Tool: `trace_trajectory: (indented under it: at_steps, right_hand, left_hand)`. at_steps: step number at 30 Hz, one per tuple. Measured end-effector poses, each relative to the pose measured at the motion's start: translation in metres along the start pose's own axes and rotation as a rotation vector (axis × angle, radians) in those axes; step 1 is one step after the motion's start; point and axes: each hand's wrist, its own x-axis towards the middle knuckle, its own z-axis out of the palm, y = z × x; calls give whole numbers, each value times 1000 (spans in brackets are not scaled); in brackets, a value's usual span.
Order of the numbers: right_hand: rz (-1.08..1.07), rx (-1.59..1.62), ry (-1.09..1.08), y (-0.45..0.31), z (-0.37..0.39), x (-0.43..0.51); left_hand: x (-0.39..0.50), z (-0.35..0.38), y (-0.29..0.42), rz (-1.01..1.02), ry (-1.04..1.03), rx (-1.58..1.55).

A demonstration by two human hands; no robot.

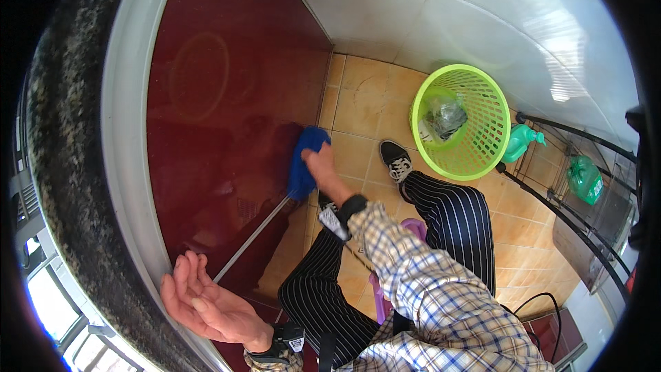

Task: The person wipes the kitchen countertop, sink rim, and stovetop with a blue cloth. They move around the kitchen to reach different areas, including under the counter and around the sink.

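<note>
My right hand (323,165) presses a blue cloth (307,163) against the glossy dark red panel (232,88), near the panel's lower edge by the floor. The far side of the cloth is partly covered by my fingers. At the lower left, my left hand (211,305) is held palm up with loosely curled fingers and nothing in it, by the pale frame (129,129) of the panel. A thin light-coloured strip (250,240) runs over the panel between the cloth and my left hand.
A lime green plastic basket (488,124) holding plastic bags stands on the tiled floor by the wall. Beside it are a green jug (519,143), a black-railed rack (563,206) and a green plastic bag (585,178). A purple plastic item (381,299) lies between my legs. A dark stone edge (62,165) curves along the left.
</note>
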Motion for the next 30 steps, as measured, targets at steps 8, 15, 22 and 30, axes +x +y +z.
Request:
trace_trajectory:
  at_steps: [8, 15, 22, 30]
  right_hand:
    - [-746, 130, -120, -82, 9, -91]
    - [-606, -38, 21, -114, -10, 49]
    - [-284, 112, -18, -88, -27, 201]
    - [-43, -21, -103, -43, -45, 221]
  left_hand:
    - [3, 14, 3, -237, -345, -69]
    - [1, 57, -50, 295, -724, 509]
    - [-11, 70, -67, 521, -715, 792]
    - [-12, 79, -59, 557, -720, 816]
